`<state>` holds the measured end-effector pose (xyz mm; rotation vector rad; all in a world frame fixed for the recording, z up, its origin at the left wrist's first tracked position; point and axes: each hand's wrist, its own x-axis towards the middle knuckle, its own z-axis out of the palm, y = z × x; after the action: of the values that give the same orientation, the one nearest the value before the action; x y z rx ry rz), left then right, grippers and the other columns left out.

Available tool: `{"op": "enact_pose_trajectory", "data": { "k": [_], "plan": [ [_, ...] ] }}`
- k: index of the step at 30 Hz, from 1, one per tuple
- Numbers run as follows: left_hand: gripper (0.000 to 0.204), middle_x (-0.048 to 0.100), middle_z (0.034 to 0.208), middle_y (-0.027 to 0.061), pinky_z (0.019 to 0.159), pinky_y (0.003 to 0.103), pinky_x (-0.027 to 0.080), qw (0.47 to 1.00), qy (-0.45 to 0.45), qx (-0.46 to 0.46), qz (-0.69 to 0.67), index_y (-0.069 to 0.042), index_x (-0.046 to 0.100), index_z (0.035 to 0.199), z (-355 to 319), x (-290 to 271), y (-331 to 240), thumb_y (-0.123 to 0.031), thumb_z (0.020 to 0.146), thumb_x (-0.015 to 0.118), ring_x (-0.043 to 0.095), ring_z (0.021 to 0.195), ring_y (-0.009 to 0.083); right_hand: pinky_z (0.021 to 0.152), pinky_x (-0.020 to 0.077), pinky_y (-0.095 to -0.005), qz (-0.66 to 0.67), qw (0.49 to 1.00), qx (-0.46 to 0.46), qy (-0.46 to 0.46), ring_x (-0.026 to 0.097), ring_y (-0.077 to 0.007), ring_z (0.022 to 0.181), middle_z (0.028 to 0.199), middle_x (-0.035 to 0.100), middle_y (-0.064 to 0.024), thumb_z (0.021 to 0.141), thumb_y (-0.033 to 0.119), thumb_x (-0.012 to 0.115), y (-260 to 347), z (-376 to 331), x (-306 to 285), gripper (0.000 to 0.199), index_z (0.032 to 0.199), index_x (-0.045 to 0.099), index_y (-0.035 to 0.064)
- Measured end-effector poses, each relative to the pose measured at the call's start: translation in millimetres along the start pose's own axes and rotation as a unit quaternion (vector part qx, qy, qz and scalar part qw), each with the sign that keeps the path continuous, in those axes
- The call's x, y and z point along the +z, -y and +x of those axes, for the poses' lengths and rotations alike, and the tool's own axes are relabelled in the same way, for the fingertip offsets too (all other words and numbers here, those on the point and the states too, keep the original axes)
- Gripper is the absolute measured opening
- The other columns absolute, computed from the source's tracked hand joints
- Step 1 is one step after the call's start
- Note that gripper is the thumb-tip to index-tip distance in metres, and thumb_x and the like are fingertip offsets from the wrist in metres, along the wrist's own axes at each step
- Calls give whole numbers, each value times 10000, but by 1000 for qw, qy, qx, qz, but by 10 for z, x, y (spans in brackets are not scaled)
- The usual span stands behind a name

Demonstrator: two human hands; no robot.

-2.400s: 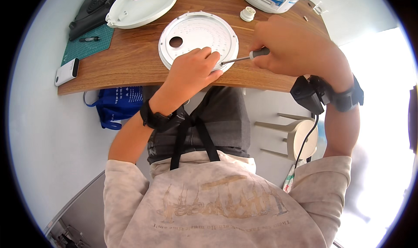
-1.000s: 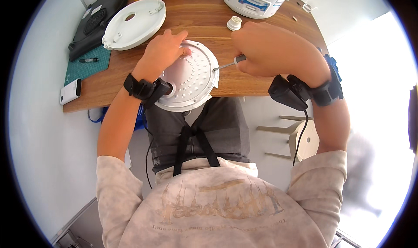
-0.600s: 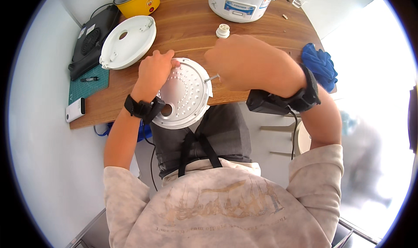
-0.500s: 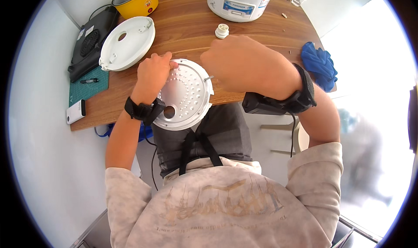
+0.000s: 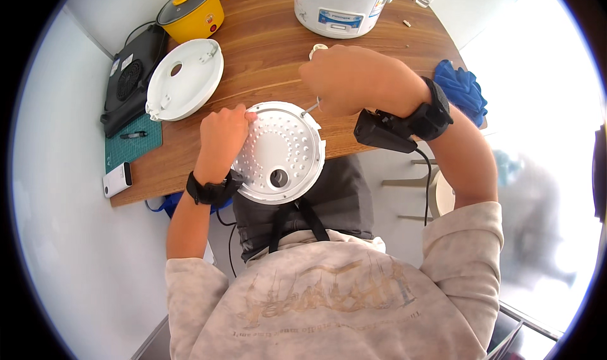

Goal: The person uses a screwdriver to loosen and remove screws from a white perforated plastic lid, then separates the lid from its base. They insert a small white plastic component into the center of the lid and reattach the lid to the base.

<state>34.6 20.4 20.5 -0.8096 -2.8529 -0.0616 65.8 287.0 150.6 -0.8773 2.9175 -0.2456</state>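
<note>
From the head view, I judge I am unscrewing the perforated inner lid plate [image 5: 278, 152], held tilted at the near edge of the desk [image 5: 265, 62]. My left hand [image 5: 221, 138] grips the plate's left rim. My right hand [image 5: 354, 78] is closed around a screwdriver [image 5: 311, 108], tip at the plate's top rim. Next I need steady turning, the plate held firm.

Yellow pot [image 5: 190, 11], white rice cooker [image 5: 341, 6]

Beige printed sweatshirt with pushed-up sleeves, black wristbands, and seemingly a cabled black device.
</note>
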Motion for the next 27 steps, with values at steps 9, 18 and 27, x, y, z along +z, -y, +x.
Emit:
{"op": "enact_pose_trajectory", "data": {
  "k": [9, 18, 27],
  "plan": [
    [457, 669, 681, 207, 570, 499, 536, 998, 40, -38, -20, -81, 652, 797, -123, -46, -97, -467, 1021, 554, 679, 648, 417, 653, 531, -451, -1, 999, 12, -42, 649, -424, 778, 822, 664, -223, 683, 126, 680, -22, -48, 22, 218, 824, 684, -40],
    [504, 678, 688, 193, 602, 509, 529, 985, 94, -84, -117, -60, 685, 718, -252, -115, -228, -462, 1001, 573, 677, 657, 411, 626, 543, -439, 20, 998, 46, 31, 679, -401, 746, 816, 699, -222, 676, 56, 666, -197, 120, -114, 148, 788, 707, -33],
    [401, 673, 709, 117, 618, 480, 513, 975, 120, -79, -167, -89, 652, 846, -46, -181, -244, -471, 965, 630, 665, 688, 359, 589, 537, -425, -28, 999, -30, -10, 662, -392, 675, 687, 668, -205, 618, 48, 685, -276, 142, -94, 120, 698, 690, -41]
  ]
}}
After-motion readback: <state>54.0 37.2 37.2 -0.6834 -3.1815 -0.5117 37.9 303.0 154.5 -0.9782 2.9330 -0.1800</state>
